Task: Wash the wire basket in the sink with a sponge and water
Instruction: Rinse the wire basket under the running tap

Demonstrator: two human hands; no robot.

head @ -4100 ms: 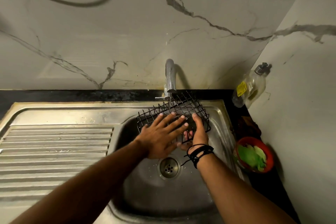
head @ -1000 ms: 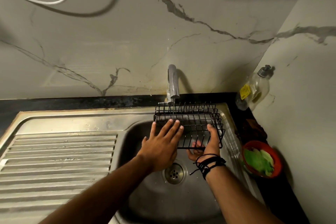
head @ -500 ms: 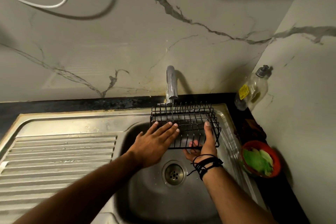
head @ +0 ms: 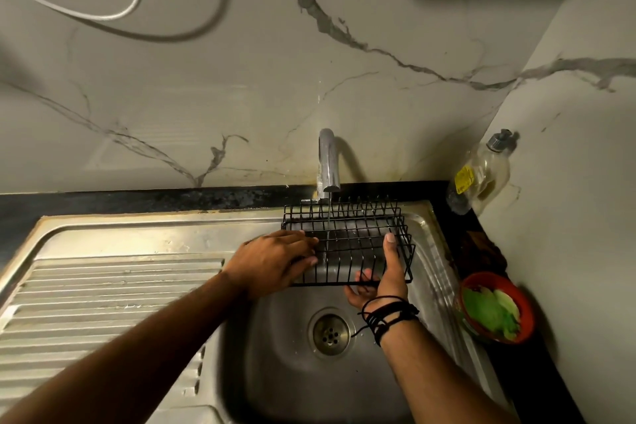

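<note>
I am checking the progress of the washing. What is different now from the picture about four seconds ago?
The wire basket, tilted before, is now held level under the faucet, with a thin stream of water running through it. The left hand slid from on top of the basket to its left edge. The right hand keeps its grip on the near right side. The red bowl and soap bottle stayed put.

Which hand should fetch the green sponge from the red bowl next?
Probably the left hand. It only rests flat on the wire basket, while the right hand grips and supports it under the tap. The red bowl sits on the right, so the reach crosses over.
</note>
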